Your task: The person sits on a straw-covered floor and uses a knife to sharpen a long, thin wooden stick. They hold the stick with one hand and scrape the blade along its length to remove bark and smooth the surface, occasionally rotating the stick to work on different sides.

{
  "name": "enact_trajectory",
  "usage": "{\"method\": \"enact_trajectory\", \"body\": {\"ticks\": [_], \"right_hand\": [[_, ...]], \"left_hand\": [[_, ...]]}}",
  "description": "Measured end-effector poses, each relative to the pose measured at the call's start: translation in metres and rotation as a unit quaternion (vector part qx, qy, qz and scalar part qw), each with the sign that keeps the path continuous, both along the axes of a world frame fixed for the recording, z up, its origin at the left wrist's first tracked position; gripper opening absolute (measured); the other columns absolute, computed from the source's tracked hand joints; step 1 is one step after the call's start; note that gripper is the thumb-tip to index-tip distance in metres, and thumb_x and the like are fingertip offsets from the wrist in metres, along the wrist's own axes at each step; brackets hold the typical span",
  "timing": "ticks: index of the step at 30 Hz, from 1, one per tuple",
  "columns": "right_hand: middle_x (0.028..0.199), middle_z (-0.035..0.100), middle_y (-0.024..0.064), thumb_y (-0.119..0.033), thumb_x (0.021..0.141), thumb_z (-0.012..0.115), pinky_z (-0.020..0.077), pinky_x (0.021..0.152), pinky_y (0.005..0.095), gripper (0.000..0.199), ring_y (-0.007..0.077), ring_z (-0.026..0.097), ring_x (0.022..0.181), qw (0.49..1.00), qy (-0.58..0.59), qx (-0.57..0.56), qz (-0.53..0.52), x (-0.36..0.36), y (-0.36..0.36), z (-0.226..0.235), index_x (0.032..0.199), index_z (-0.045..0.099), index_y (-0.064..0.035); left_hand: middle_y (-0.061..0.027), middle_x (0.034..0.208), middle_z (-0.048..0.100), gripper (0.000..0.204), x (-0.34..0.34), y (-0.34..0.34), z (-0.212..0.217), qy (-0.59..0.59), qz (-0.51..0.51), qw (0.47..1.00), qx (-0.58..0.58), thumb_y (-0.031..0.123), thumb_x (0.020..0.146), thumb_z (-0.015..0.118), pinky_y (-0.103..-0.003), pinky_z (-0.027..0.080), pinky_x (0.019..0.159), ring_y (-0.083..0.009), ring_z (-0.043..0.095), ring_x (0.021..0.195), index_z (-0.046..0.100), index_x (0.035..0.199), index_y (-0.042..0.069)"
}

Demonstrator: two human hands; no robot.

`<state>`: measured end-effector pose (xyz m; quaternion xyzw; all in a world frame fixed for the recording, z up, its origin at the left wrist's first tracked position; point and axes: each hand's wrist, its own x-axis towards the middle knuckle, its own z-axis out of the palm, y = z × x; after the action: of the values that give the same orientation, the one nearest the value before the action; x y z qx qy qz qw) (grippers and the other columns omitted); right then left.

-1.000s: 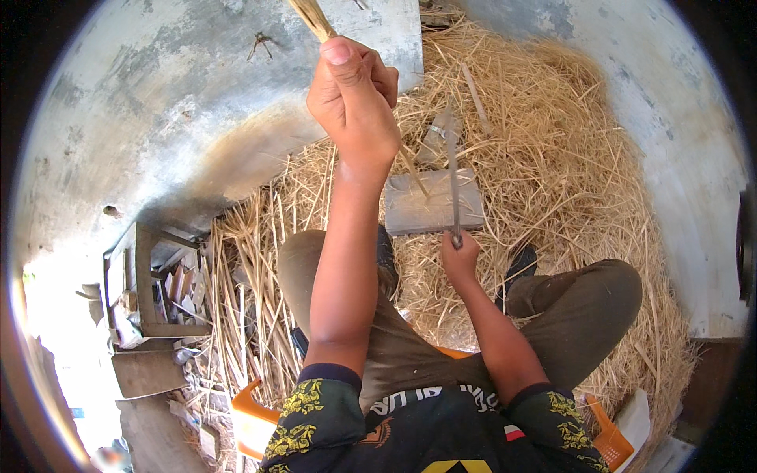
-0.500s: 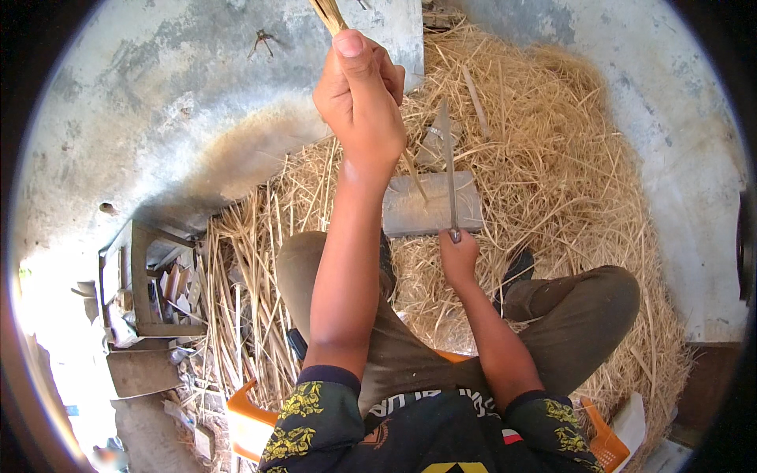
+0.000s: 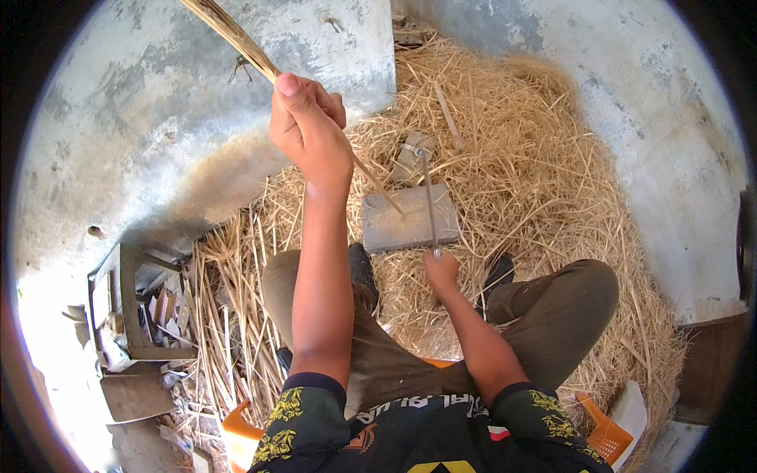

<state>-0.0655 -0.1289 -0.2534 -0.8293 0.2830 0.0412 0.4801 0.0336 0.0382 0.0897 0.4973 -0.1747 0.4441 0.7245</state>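
My left hand is raised over the left side and closed round a dry straw-coloured stalk. The stalk slants up past my thumb toward the far left; its thin lower end comes down onto a flat grey block on the ground. My right hand, lower and nearer, is closed on a long narrow metal blade. Its handle is hidden in my fist. Seen nearly edge-on, the blade points away from me across the block's right part, to the right of the stalk's lower end.
Loose straw shavings are heaped beyond and right of the block. Long stalks lie to the left, beside a wooden frame holding scraps. A smaller slab lies behind the block. Grey walls enclose the far side. Orange chair parts flank me.
The view has shifted. My left hand has come lower and leftward with the stalk, which leans more to the left. The blade remains in my right hand over the block's right part.
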Motion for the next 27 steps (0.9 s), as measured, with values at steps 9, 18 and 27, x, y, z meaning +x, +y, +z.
{"method": "enact_trajectory", "body": {"ticks": [9,18,27], "right_hand": [[0.068,0.065,0.0231,-0.029,0.08,0.066,0.0482,0.064,0.0456,0.035,0.0358,0.065,0.064,0.995,-0.095,-0.001,0.036,-0.007,0.018,-0.004,0.076,0.066,0.0065],[0.068,0.064,0.0254,-0.029,0.079,0.064,0.0491,0.063,0.0496,0.036,0.041,0.065,0.065,0.986,-0.108,-0.036,0.118,0.013,0.023,0.079,0.077,0.066,0.0066],[0.073,0.067,0.0229,-0.031,0.078,0.068,0.0501,0.065,0.0449,0.035,0.0384,0.067,0.068,0.989,0.021,-0.119,0.087,-0.027,0.004,-0.023,0.08,0.068,0.0046]], "left_hand": [[0.002,0.056,0.03,0.049,-0.004,-0.004,-0.001,0.009,0.056,0.998,0.018,0.047,0.106,0.04,-0.025,0.022,0.04,-0.0055,0.023,0.046,0.036,0.075,0.008],[0.0027,0.056,0.03,0.048,0.003,0.001,0.001,-0.01,-0.004,0.999,0.043,0.044,0.106,0.041,-0.024,0.023,0.041,-0.0055,0.025,0.048,0.038,0.075,0.008],[0.0021,0.056,0.033,0.048,0.005,-0.018,-0.001,-0.005,0.045,0.997,0.066,0.044,0.107,0.04,-0.023,0.023,0.041,-0.005,0.026,0.047,0.039,0.074,0.008]]}}
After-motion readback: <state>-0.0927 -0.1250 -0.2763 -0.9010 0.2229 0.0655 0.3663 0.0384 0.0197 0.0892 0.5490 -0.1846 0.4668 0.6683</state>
